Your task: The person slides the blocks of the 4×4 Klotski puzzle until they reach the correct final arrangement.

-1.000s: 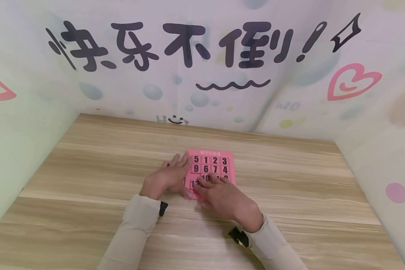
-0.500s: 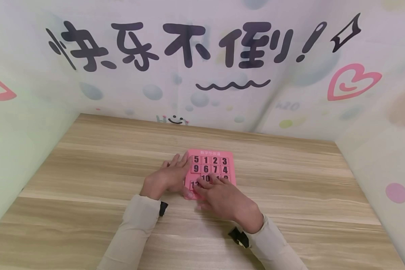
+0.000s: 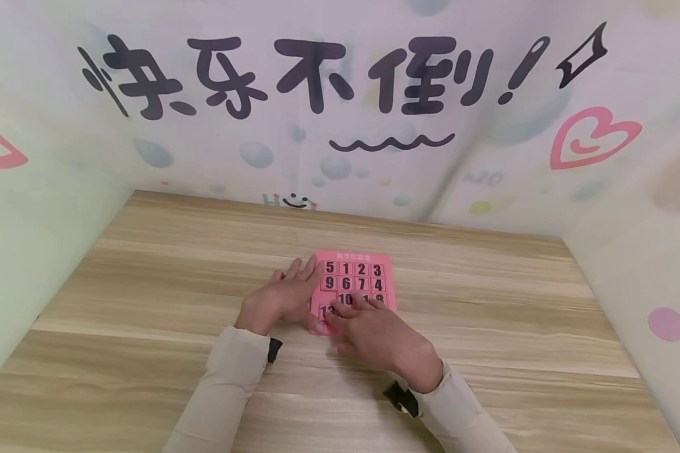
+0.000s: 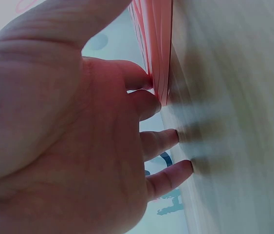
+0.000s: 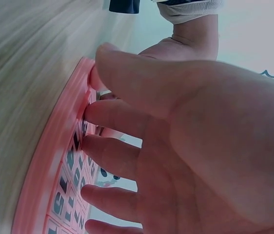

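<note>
A pink sliding number puzzle [image 3: 354, 257] lies flat on the wooden table. Its top rows read 5 1 2 3 and 9 6 7 4. Left of the 10 tile shows a bare pink gap. My left hand [image 3: 280, 299] holds the puzzle's left side between thumb and fingers; in the left wrist view two fingertips touch the puzzle's edge [image 4: 160, 48] and the other two reach the table. My right hand [image 3: 376, 330] lies over the lower rows, hiding several tiles. Seen from the right wrist, its fingertips [image 5: 90, 143] rest on or just over the numbered tiles [image 5: 59, 202].
The wooden table [image 3: 487, 302] extends around the puzzle. A white printed cloth wall [image 3: 215, 157] with large black characters stands behind, and pale walls flank both sides. Black straps [image 3: 401, 397] sit at both sleeve cuffs.
</note>
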### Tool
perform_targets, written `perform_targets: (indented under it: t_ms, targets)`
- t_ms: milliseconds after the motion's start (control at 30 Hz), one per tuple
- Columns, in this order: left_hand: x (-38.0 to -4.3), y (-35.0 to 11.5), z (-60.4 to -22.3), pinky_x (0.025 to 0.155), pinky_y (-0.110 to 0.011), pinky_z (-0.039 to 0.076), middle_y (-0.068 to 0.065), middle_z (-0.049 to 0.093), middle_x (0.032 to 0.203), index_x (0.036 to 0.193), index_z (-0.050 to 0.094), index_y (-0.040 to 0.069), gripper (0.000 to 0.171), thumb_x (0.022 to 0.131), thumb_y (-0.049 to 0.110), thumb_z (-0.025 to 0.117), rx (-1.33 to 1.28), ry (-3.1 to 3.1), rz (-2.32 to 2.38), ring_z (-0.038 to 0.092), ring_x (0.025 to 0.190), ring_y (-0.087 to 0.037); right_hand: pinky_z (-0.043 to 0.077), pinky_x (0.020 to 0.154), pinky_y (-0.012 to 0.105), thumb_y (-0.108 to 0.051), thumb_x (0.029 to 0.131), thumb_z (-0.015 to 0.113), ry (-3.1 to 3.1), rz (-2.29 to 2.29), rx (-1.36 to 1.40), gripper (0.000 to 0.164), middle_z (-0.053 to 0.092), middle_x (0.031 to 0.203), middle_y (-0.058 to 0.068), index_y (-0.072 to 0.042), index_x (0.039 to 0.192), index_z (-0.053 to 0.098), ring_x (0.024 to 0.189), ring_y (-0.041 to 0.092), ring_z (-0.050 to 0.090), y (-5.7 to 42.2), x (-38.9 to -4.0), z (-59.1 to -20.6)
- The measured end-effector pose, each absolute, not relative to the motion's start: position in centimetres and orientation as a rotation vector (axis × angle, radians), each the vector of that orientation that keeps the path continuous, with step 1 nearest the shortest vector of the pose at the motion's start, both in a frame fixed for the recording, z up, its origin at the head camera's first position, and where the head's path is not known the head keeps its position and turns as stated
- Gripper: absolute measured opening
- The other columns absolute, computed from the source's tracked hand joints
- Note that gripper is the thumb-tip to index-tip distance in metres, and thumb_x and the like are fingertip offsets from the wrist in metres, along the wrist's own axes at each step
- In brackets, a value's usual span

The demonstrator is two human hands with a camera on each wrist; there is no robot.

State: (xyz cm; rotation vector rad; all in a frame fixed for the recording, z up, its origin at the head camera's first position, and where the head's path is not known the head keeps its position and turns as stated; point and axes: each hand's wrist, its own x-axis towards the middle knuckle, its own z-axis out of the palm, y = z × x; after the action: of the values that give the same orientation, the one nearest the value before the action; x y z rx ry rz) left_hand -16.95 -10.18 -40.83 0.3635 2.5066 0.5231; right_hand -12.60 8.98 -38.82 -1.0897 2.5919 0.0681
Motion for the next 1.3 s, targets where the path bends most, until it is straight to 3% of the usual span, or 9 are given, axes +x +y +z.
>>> perform_targets:
  t_ms: [1300]
  targets:
    - [-16.83, -10.25, -40.71, 0.124, -0.054, 0.001, -0.007, -0.006, 0.167, 0.16, 0.007, 0.007, 0.119, 0.075, 0.039, 0.084, 0.379, 2.507, 0.505, -0.01, 0.153, -0.033, 0.034, 0.116, 0.054, -0.049, 0.1, 0.051, 2.568, 0.017, -1.054, 0.051, 0.045, 0.154, -0.001, -0.025, 0.145, 0.053, 0.145, 0.036, 0.035, 9.06, -12.48, -38.52]
